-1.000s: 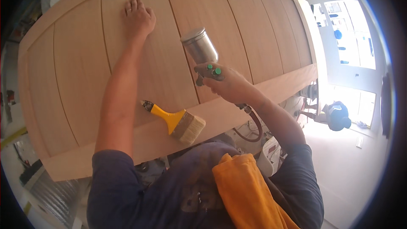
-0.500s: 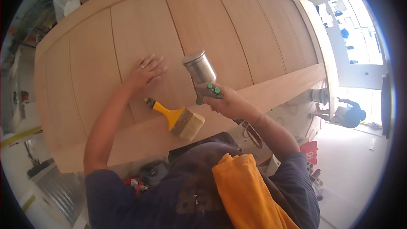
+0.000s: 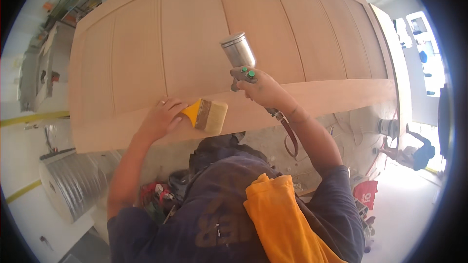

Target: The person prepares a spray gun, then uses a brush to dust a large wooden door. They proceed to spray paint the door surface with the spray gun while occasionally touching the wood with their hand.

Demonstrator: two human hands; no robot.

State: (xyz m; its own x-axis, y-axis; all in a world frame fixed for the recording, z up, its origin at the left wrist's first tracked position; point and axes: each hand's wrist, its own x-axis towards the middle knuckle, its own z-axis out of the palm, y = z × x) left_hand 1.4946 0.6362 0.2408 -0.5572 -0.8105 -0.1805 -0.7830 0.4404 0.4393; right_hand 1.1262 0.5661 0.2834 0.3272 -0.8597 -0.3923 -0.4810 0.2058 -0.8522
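My right hand [image 3: 265,89] is closed round the grip of a spray gun [image 3: 243,74], which has a metal cup tilted on top and green knobs at its back. It is held above the wooden door panel [image 3: 195,29], and a dark red hose [image 3: 292,141] hangs from its lower end. Near the panel's front edge, my left hand [image 3: 163,119] has its fingers round the yellow handle of a wide paintbrush [image 3: 207,116]. The brush's pale bristles point right; most of the handle is hidden under my fingers.
At the lower left stands a large silvery foil-wrapped roll [image 3: 73,180]. Another person [image 3: 414,153] bends at the far right beside a bucket [image 3: 388,127]. A red bag [image 3: 365,194] lies at the right. An orange cloth [image 3: 278,214] hangs over my shoulder.
My left hand, earlier flat on the panel, has come nearer and taken hold of the paintbrush, which has turned. The spray gun stays in my right hand. The view has shifted.
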